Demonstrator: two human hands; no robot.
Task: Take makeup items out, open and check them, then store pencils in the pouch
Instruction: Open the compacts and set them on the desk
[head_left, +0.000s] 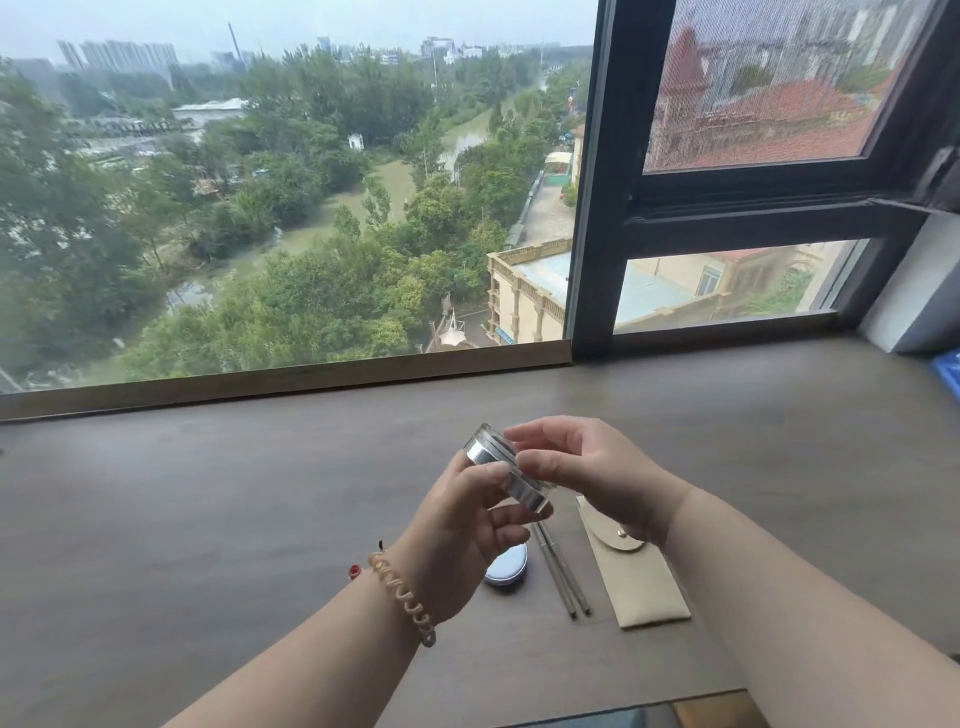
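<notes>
Holding a silver jar (488, 449) tilted above the desk (208, 519), the left hand (457, 525) grips it to steady it. The right hand (587, 467) pinches its other end, probably to twist it open. Beneath lie a compact (506, 569), two pencils (563, 577) and, just beside them, the pouch (641, 582).

Mid-frame, the left grip (457, 535) and right grip (597, 478) hold a silver jar (488, 451). Lower down, two pencils (563, 577) lie beside a pouch (647, 587).
</notes>
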